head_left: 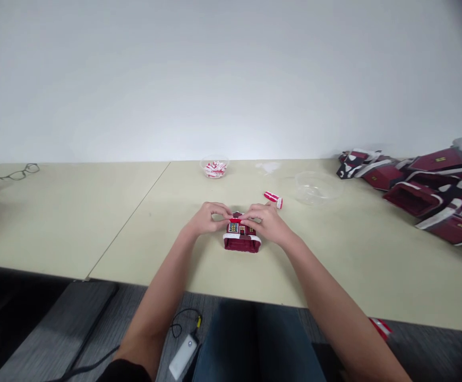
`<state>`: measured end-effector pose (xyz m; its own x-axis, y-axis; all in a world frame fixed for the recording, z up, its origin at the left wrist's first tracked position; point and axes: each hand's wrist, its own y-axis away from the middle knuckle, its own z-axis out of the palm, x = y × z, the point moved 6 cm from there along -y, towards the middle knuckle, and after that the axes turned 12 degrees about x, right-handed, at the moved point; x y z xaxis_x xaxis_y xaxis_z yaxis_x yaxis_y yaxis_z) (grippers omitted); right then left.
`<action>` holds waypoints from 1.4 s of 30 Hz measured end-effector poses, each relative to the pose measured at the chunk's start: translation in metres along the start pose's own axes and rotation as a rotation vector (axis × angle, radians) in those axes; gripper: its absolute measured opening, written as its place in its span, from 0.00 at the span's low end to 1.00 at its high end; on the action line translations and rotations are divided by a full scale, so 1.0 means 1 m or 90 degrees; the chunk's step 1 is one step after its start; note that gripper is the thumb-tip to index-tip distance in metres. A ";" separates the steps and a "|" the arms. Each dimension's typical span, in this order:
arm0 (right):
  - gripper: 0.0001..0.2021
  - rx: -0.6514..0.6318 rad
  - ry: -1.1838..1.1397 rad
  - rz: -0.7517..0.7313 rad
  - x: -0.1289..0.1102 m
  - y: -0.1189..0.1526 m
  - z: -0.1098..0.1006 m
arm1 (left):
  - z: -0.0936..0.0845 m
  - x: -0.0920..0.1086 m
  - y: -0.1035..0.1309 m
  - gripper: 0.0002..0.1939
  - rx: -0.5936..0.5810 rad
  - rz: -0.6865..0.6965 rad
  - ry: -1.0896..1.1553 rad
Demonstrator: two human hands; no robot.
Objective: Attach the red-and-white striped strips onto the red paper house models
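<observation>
A small dark red house model (242, 243) with white trim, painted windows and a hollow open end lies on the table in front of me. My left hand (210, 217) is at its upper left, thumb and fingers pinched together. From the right, my right hand (267, 220) reaches over the upper part with its fingers pinched too. Between the fingertips of both hands runs a small bright red strip (236, 220), pressed against the house. My fingers cover part of the strip and the roof area. Just beyond my right hand lies a red-and-white piece (274, 199).
A clear bowl (215, 168) of red-and-white pieces stands near the wall. To its right are a crumpled white scrap (268, 167) and a clear plastic container (317, 188). Several larger dark red house models (418, 193) are piled at right. Eyeglasses (20, 172) lie far left.
</observation>
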<state>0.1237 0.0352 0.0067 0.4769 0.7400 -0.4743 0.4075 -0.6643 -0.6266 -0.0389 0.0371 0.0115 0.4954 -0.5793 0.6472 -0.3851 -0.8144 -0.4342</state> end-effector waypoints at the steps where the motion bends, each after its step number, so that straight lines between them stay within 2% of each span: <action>1: 0.14 0.001 0.013 -0.010 -0.001 0.001 0.000 | -0.001 0.001 0.000 0.18 0.002 0.007 -0.008; 6: 0.10 -0.018 0.006 -0.016 -0.007 0.002 0.004 | -0.003 0.002 0.003 0.16 0.017 0.023 -0.031; 13: 0.12 -0.038 -0.074 -0.032 -0.013 0.005 0.005 | -0.003 -0.002 0.007 0.17 0.007 0.003 -0.023; 19: 0.12 -0.024 0.051 -0.079 -0.012 0.009 0.008 | -0.003 0.001 0.012 0.12 -0.058 0.027 -0.078; 24: 0.14 -0.058 0.155 -0.139 -0.023 0.014 0.007 | 0.002 0.000 0.023 0.21 -0.095 0.058 -0.174; 27: 0.19 -0.062 0.206 -0.146 -0.027 0.019 0.006 | 0.004 0.000 0.026 0.25 -0.127 0.053 -0.210; 31: 0.22 -0.055 0.246 -0.134 -0.029 0.020 0.009 | 0.002 0.012 0.026 0.20 -0.172 0.005 -0.282; 34: 0.22 -0.050 0.244 -0.100 -0.025 0.018 0.011 | 0.004 0.032 0.030 0.23 -0.119 -0.051 -0.366; 36: 0.23 -0.024 0.220 -0.061 -0.017 0.021 0.008 | 0.012 0.047 0.038 0.34 -0.074 -0.055 -0.421; 38: 0.23 0.056 0.178 -0.003 -0.007 0.028 -0.006 | 0.023 0.056 0.048 0.44 -0.050 -0.050 -0.475; 40: 0.21 0.167 0.135 0.071 0.002 0.044 -0.028 | 0.029 0.057 0.059 0.41 -0.047 -0.058 -0.523; 42: 0.18 0.238 0.115 0.148 0.007 0.068 -0.051 | 0.023 0.052 0.069 0.35 -0.045 -0.081 -0.555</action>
<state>0.1949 -0.0103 -0.0080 0.6633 0.5240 -0.5342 -0.0185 -0.7022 -0.7117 -0.0219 -0.0503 0.0004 0.9440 -0.3282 -0.0326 -0.3199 -0.8870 -0.3331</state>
